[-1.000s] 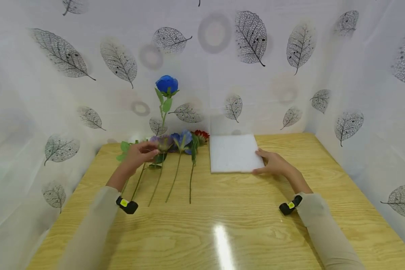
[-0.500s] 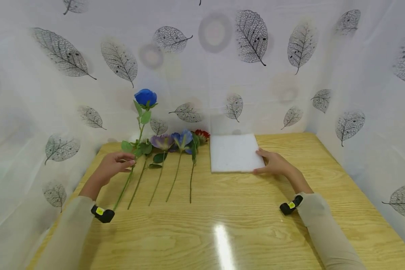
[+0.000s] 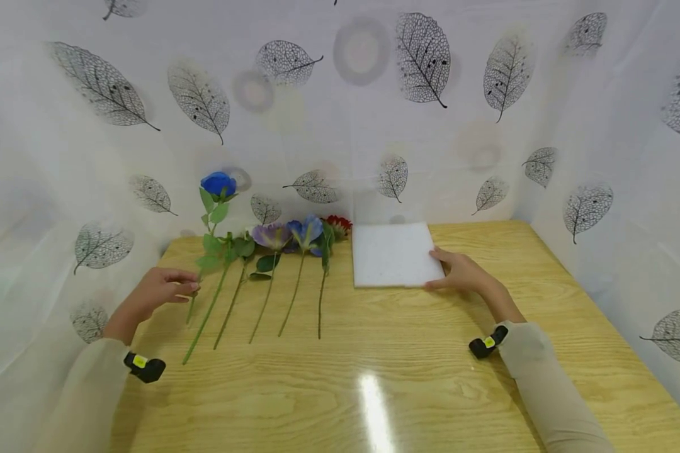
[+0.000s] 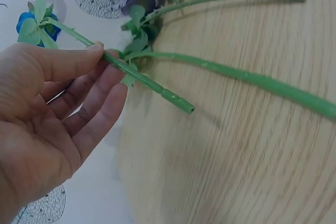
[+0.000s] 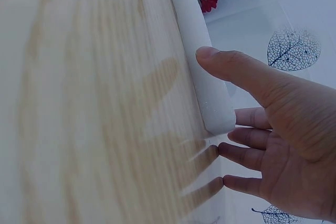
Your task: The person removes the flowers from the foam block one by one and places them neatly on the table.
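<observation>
My left hand pinches the green stem of a blue artificial rose between thumb and fingers, at the left side of the table. The bloom points up and away, and the cut stem end hangs above the wood in the left wrist view. My right hand rests against the right end of a white foam slab. Its thumb touches the slab's near edge in the right wrist view, and the extended fingers lie about the right edge, partly behind it.
To the right of the rose, several artificial flowers lie in a row, stems toward me: a purple flower, a light blue flower and a red flower among them. A white leaf-print curtain borders the wooden table.
My left hand has carried the blue rose leftward and lower, past the left end of the flower row. The right hand and the foam slab have stayed in place.
</observation>
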### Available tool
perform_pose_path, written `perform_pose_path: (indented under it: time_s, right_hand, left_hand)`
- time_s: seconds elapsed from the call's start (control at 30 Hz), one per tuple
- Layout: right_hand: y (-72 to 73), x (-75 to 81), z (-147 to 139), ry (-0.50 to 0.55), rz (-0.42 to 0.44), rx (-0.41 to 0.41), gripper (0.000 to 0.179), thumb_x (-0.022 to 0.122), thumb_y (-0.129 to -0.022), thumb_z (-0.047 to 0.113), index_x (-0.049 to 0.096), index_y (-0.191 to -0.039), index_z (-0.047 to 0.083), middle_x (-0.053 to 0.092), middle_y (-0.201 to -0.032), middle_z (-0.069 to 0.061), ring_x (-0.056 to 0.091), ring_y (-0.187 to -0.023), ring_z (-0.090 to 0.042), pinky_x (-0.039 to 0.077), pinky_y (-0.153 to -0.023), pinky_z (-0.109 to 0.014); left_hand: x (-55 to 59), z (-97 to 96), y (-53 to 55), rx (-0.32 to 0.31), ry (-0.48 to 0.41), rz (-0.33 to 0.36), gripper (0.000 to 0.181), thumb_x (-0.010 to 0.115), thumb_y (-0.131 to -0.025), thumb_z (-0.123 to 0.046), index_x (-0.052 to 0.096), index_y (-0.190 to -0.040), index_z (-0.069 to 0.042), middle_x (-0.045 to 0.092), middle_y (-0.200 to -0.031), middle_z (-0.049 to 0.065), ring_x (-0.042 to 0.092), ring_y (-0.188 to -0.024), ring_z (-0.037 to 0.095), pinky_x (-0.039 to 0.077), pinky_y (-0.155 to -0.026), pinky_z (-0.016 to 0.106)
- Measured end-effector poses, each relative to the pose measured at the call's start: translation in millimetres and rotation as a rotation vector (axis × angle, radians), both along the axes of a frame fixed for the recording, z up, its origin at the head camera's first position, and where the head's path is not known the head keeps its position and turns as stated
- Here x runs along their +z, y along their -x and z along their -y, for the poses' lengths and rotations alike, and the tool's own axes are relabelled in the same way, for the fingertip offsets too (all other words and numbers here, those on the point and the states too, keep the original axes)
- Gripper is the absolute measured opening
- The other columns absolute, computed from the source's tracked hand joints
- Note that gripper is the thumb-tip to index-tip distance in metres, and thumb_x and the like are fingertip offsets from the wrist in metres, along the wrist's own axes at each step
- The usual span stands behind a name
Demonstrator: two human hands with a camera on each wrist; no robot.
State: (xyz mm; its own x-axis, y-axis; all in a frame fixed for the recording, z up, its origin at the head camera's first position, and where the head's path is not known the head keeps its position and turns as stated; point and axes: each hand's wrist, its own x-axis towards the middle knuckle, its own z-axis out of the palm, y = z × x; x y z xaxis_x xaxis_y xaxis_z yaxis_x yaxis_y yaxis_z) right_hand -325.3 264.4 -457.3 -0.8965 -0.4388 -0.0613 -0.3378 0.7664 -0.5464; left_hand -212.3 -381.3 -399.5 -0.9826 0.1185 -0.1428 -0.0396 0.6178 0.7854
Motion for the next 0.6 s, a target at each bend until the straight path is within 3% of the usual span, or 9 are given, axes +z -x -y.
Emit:
perform_pose_path:
  time_s: [0.4, 0.6]
  right_hand:
    - [-0.6, 2.1, 1, -0.005, -0.007, -0.002, 0.105, 0.086, -0.080, 0.048, 0.035, -0.155, -0.005, 0.026, -0.164, -0.027, 0.025, -0.151, -0.047, 0.027, -0.123, -0.060]
    - [-0.4, 0.2, 0, 0.000, 0.004, 0.000, 0.107, 0.086, -0.079, 0.048, 0.033, -0.156, -0.004, 0.024, -0.164, -0.026, 0.024, -0.152, -0.046, 0.026, -0.123, -0.059]
  left_hand:
    - [-2.3, 18.5, -9.5, 0.035, 0.048, 0.114, 0.056, 0.061, -0.104, -0.023, 0.050, -0.138, 0.019, 0.060, -0.134, 0.034, 0.071, -0.091, 0.003, 0.063, -0.087, 0.039]
    - [-4.5, 22.2, -11.0, 0.060, 0.063, 0.187, 0.055, 0.062, -0.103, -0.022, 0.050, -0.138, 0.019, 0.064, -0.130, 0.031, 0.074, -0.095, 0.018, 0.063, -0.087, 0.039]
